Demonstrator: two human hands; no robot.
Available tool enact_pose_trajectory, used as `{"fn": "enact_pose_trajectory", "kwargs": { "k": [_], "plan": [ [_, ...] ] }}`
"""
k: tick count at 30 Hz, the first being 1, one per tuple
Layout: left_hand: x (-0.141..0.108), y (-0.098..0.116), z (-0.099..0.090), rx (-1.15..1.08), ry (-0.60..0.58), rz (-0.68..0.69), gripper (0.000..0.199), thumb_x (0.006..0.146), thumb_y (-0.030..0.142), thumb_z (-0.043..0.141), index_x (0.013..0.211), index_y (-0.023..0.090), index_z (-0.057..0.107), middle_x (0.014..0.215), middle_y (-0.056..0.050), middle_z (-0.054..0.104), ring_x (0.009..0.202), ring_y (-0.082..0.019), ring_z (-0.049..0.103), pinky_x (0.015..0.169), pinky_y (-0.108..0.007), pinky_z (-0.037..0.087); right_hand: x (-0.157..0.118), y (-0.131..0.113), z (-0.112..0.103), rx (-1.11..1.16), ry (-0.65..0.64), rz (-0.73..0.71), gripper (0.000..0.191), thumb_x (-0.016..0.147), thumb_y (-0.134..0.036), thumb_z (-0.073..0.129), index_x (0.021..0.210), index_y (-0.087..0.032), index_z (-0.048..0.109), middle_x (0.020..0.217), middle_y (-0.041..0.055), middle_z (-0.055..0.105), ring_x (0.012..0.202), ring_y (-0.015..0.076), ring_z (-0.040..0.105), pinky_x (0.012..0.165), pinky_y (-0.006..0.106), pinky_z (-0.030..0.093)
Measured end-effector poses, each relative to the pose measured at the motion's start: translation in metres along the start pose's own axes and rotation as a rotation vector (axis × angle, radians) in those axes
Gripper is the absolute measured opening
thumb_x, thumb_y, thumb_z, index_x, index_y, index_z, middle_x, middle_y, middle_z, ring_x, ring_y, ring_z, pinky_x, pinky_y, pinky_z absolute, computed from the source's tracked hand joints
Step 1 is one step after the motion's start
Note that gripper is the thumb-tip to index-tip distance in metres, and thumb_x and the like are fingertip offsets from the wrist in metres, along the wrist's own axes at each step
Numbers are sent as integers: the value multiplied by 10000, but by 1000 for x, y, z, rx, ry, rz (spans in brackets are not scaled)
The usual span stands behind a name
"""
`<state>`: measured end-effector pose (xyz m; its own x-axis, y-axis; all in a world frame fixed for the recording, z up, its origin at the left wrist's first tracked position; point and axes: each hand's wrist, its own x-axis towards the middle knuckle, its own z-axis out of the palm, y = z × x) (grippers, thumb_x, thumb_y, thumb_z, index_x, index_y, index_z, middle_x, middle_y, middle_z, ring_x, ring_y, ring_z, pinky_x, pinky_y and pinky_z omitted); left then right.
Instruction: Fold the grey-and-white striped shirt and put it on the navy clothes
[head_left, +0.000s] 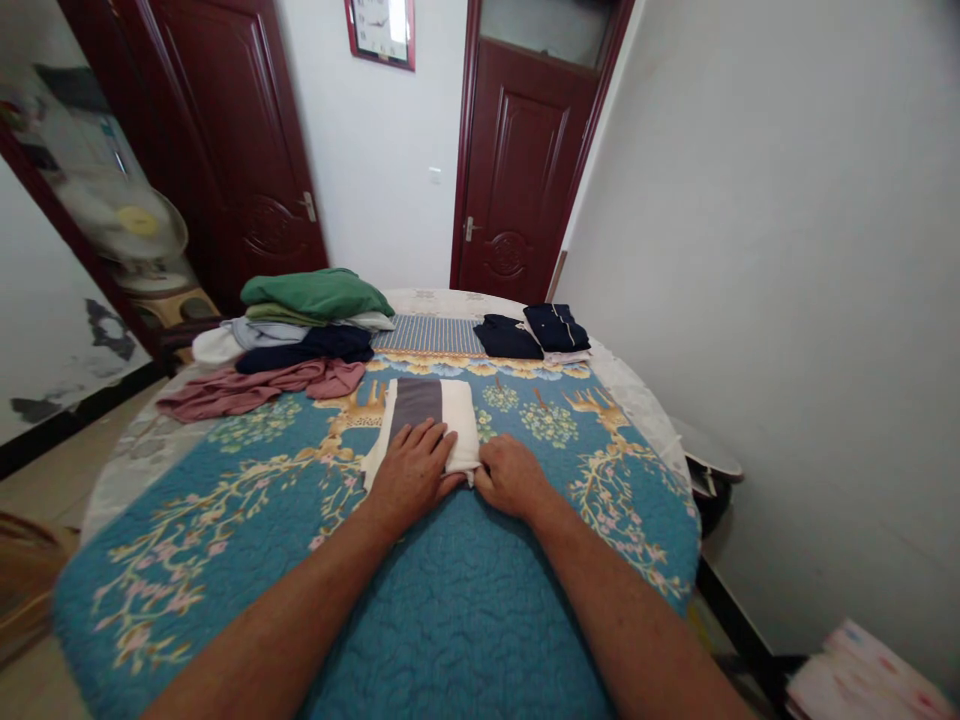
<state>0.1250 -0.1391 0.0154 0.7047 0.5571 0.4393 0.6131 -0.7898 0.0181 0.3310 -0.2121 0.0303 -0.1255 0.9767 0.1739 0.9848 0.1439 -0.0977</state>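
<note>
A folded white garment with a wide grey stripe (pixel 460 410) lies on the blue patterned quilted cover (pixel 465 620) in front of me. My left hand (pixel 414 465) rests on its near part, fingers stretched out over the cloth and the thumb along the near edge. At the near right corner, my right hand (pixel 510 475) has its fingers closed on the garment's edge. A small bit of cloth pokes out between the two hands. The garment's exact kind does not show in its folded state.
A loose pile of clothes at the back left holds a green garment (pixel 319 293), a dark navy one (pixel 307 348) and a pink one (pixel 262 388). Folded navy clothes (pixel 556 328) lie at the back right. A white wall (pixel 787 250) stands right of the round table.
</note>
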Motion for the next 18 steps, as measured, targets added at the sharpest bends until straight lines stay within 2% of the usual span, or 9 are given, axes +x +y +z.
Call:
{"fn": "enact_pose_trajectory", "kwargs": {
  "k": [9, 14, 16, 18],
  "plan": [
    [2, -1, 7, 9, 32, -55, 500, 957, 355, 708, 1442, 253, 640, 1502, -132, 648, 1432, -373, 539, 1164, -559, 439, -8, -20, -15, -42, -48, -2, 218, 936, -269, 575, 1001, -164, 755, 1036, 139, 743, 936, 254, 657, 813, 341, 433],
    [3, -4, 2, -9, 24, -47, 408, 976, 266, 642, 1384, 248, 667, 1426, -126, 690, 1396, -350, 561, 1136, -532, 456, -7, -23, -10, -28, -49, 4, 201, 936, -249, 559, 989, -175, 739, 1022, 125, 741, 929, 243, 665, 798, 332, 431],
    [1, -4, -2, -39, 17, -16, 429, 982, 301, 641, 1407, 244, 656, 1448, -131, 673, 1412, -349, 546, 1166, -546, 433, -7, -20, -6, -7, -23, 7, 190, 954, -256, 553, 981, -183, 726, 1022, 111, 739, 937, 234, 665, 800, 323, 428],
    [-2, -5, -5, -77, 0, 55, 536, 964, 403, 683, 1474, 253, 615, 1526, -131, 618, 1463, -361, 498, 1213, -573, 385, -6, -18, -3, 15, -17, 17, 185, 972, -268, 552, 980, -187, 718, 1026, 103, 738, 947, 227, 663, 806, 315, 426]
  ]
}}
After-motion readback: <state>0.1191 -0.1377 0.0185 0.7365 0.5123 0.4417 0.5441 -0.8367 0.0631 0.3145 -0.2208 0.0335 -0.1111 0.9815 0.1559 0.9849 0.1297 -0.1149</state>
